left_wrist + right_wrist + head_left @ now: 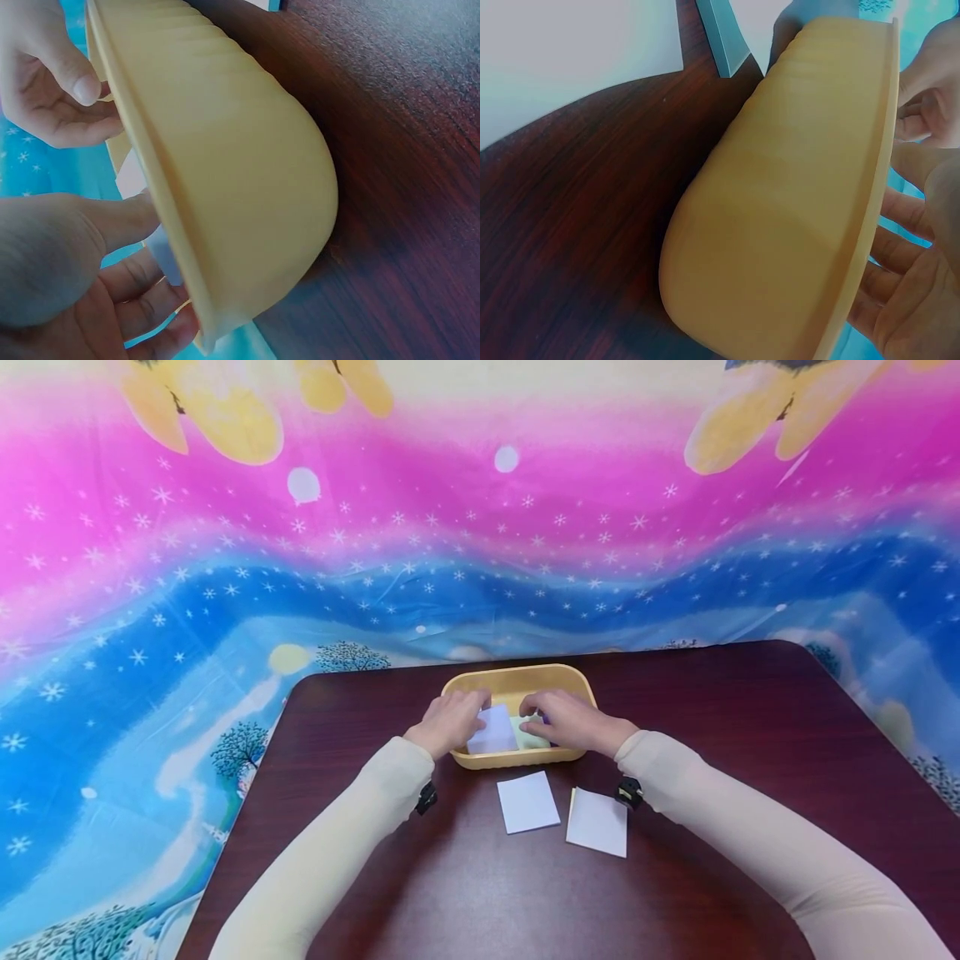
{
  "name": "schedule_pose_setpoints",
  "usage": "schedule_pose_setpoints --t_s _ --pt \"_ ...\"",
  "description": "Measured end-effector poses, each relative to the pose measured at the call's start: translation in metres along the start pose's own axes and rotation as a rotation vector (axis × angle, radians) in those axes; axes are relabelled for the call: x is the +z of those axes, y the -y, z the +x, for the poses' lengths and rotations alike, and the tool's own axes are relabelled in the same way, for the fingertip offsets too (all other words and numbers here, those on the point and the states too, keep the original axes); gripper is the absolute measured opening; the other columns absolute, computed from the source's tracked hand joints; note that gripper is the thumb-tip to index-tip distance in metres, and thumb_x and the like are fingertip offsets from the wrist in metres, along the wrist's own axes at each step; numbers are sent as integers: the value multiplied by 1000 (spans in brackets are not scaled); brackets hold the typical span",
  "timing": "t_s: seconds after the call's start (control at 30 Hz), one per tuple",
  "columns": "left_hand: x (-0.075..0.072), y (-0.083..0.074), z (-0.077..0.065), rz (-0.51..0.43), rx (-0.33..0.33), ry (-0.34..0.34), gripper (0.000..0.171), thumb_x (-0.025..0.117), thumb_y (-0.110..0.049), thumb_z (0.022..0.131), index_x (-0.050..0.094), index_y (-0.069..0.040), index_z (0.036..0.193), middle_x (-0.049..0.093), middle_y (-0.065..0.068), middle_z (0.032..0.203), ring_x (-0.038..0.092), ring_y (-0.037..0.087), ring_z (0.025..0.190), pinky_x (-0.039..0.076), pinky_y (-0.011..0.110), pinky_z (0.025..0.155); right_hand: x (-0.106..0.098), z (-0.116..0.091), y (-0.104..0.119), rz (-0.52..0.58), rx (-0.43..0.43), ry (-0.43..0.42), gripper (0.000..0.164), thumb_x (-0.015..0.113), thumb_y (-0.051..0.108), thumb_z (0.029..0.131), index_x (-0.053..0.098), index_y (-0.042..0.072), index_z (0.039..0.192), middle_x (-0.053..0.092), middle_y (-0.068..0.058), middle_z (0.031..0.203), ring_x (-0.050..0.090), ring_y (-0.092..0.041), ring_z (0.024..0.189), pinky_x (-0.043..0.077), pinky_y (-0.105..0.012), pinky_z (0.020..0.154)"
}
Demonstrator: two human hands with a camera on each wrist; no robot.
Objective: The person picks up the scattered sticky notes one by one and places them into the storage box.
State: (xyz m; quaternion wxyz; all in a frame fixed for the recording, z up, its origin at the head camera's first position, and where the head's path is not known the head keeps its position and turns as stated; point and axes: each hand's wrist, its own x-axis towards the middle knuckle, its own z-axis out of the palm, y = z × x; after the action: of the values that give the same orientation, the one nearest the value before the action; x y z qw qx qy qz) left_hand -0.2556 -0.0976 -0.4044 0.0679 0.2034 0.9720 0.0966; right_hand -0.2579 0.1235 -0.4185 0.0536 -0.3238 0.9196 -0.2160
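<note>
A yellow plastic basket (pixel 517 760) stands on the table in the head view. My left hand (pixel 450 722) reaches over its left side and pinches a white paper pad (pixel 493 732), tilted inside the basket. In the left wrist view the thumb (pixel 131 221) lies on the near face of the pad, with the fingers behind it. My right hand (pixel 566 718) is over the basket's right half, its fingers loosely bent beside a pale green pad (pixel 531 737). Nothing shows between the right thumb and fingers; the basket wall (pixel 780 202) hides part of them in the right wrist view.
Two square white pads, a left one (pixel 528 802) and a right one (pixel 597 823), lie on the table in front of the basket. The dark red-brown table (pixel 480 893) has rounded far corners. A printed cloth (pixel 480 527) hangs behind it.
</note>
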Motion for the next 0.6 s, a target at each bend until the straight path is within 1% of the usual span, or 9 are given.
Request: schedule_pose_setpoints --t_s 0.27,0.4,0.6 --pt "5 4 4 29 -9 17 21 68 -20 97 64 -13 117 73 5 110 67 20 94 55 40 82 3 2 0 7 -5 5 25 68 26 97 72 8 115 74 -5 108 68 -16 96 55 -40 90" --pt "6 3 6 49 -13 10 21 67 -19 97 65 -11 117 73 5 109 67 21 95 56 41 83 4 3 0 7 -5 9 26 68 27 98 72 8 115 74 -5 109 68 -16 97 55 -41 91" --pt "8 2 8 76 -8 4 22 68 -17 97 68 -9 117 74 7 108 66 20 91 55 39 86 4 4 0 17 12 22 27 67 26 98 71 7 117 74 -5 110 67 -18 100 54 -42 94"
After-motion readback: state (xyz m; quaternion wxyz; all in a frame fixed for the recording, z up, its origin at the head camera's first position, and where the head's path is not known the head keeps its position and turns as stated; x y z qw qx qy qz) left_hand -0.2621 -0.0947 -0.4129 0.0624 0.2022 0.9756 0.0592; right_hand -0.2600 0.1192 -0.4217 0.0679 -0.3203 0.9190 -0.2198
